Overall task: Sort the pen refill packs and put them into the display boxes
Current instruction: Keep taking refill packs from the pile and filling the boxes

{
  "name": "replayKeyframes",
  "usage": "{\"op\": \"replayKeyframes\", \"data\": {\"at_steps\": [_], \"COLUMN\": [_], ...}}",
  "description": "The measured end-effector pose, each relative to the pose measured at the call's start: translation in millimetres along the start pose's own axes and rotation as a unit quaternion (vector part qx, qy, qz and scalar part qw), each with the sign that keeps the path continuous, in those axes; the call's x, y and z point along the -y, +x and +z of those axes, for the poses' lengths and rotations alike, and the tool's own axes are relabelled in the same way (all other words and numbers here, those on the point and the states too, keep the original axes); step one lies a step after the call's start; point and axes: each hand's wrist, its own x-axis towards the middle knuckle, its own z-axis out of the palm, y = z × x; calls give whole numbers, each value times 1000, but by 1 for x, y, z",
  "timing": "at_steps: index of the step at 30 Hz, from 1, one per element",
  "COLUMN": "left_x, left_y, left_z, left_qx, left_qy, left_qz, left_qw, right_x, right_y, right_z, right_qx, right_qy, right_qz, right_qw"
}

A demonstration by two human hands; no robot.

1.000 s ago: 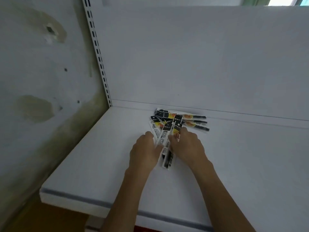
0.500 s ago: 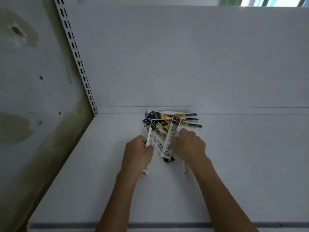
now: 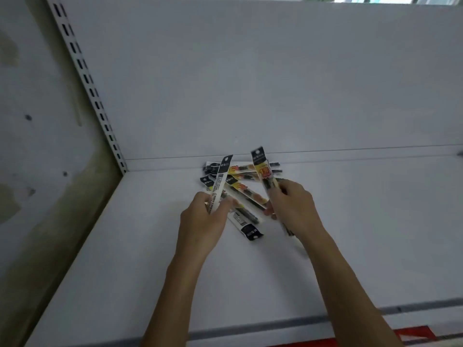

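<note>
Left hand (image 3: 203, 222) pinches white pack (image 3: 221, 177) upright; right hand (image 3: 293, 209) pinches yellow pack (image 3: 262, 169)

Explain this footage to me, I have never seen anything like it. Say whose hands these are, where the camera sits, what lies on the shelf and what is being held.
There is no machine here. A person works with two bare hands, and one wide-angle camera worn on their head looks forward and down, so every picture shares that one view. The white shelf carries a loose pile of pen refill packs close to its back panel. The left hand grips one white-backed pack, with its top end tilted up over the pile. The right hand holds a yellow-and-black pack in much the same way. A slotted upright runs up the corner on the left. No display box is in view.
</note>
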Motion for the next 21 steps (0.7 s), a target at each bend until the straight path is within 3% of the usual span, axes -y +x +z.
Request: {"op": "replayKeyframes", "data": {"at_steps": [4,8,10,15,21], "left_x": [-16,-35,-46,-82,-130], "left_y": [-15,-25,-30,-56,-101], "left_z": [20,47,65,121,195], "left_qx": [25,42,58,94,144], "left_qy": [-32,-69,-103,-114,-102], "left_qz": [42,61,68,107,142], "left_qw": [998,995,991,983,974], "right_x": [-8,-24,-39,-82,-125], "right_y": [-14,-27,-33,-51,-66], "right_z": [-31,-70,-88,-121,-238], "right_qx": [-22,-161,-189,-131,-247], "right_qy": [133,176,192,167,177], "right_qz": [0,-112,-137,-104,-80], "right_qw": [991,965,953,972,949]}}
